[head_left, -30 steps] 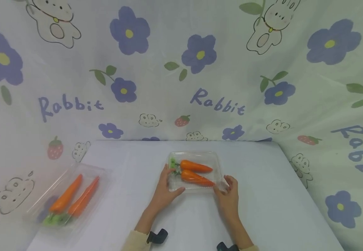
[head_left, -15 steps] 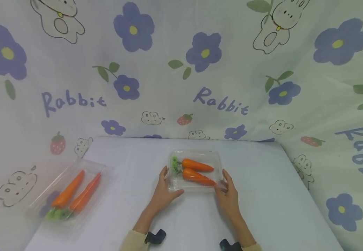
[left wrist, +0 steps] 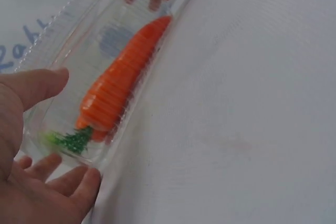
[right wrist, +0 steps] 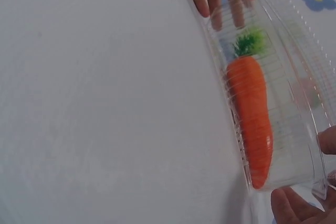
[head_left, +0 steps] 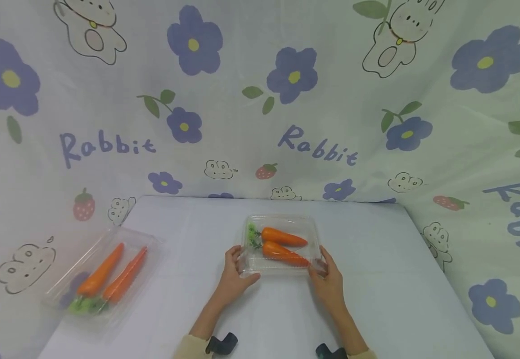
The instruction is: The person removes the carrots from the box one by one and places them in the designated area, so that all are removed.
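A clear plastic box (head_left: 282, 265) sits on the white table in front of me, with two orange carrots (head_left: 284, 237) with green tops inside. At its left end is my left hand (head_left: 232, 280), its fingers along the side and its thumb spread toward the front edge. In the left wrist view the left thumb (left wrist: 50, 84) is raised beside the box, while the fingers touch its end. My right hand (head_left: 329, 284) holds the right front corner between thumb and fingers. In the right wrist view the right thumb (right wrist: 328, 141) is at the box rim.
Another clear plastic box (head_left: 136, 234), also with two carrots (head_left: 102, 271), lies at the table's left edge. A patterned cloth (head_left: 237, 144) hangs behind the white table (head_left: 399, 284) and along both sides.
My left fingers have drawn back a little from the box's left side, and the left thumb has moved slightly left. The right fingers have closed in against the right side. The camera view shifted slightly.
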Demonstrator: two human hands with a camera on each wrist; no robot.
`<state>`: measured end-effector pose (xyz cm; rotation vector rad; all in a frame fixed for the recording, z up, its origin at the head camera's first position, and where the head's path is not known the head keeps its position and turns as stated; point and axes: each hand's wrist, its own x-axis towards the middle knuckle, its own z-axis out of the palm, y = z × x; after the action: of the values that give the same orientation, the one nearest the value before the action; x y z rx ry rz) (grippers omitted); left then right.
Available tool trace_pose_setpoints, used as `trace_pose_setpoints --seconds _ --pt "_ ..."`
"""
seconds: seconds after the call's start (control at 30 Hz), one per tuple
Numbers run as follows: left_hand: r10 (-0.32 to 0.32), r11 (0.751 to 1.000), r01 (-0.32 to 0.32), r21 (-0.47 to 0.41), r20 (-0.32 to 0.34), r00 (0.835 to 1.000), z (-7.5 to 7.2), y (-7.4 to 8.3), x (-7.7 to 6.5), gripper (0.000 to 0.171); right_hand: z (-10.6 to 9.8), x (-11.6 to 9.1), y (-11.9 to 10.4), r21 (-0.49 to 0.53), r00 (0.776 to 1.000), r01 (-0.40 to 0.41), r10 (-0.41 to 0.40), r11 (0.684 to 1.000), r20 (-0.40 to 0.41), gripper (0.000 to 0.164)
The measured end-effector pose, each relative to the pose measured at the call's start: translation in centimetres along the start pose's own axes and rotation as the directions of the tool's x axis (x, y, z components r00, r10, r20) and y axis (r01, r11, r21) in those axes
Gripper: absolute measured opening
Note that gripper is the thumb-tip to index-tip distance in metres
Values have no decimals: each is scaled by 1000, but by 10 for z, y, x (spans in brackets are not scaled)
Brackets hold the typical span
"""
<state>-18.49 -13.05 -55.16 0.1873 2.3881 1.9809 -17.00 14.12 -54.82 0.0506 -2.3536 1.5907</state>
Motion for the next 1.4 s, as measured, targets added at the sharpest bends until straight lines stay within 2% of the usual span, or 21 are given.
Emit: trace_pose_setpoints --seconds 0.27,0.53,0.63,0.73,0.8,1.0,1.17,1.3,1.4 --pt "-6 999 5 -41 -25 1000 1 3 -3 90 1 -1 1 18 999 36 -36 999 -1 63" --pt "32 999 -32 -30 1 999 -1 31 -14 90 -2 -7 -25 63 994 104 -103 993 -22 59" --pt "20 1000 -20 -11 11 1000 -2 35 -16 91 0 -6 -17 32 992 125 -124 992 -20 60" --pt "17 1000 -17 2 6 1000 -1 31 -15 92 2 -4 -2 4 994 111 -111 994 -17 62" --pt "12 1000 -12 14 -6 1000 0 24 -11 93 3 -3 5 6 995 95 -95 995 -16 63" --pt "24 1000 -24 13 -16 1000 1 -1 -4 99 3 -3 7 42 998 55 -54 998 -19 63" --pt "44 999 -44 1 -22 999 1 -3 -4 102 4 -5 3 29 999 30 -29 999 -29 63" --pt "51 999 -51 12 -34 998 2 -2 -4 98 5 -5 3 -11 999 11 -12 1000 -40 67" --pt "40 999 -41 -25 -37 999 3 0 -3 93 5 -4 2 -24 999 15 -16 1000 -46 68"
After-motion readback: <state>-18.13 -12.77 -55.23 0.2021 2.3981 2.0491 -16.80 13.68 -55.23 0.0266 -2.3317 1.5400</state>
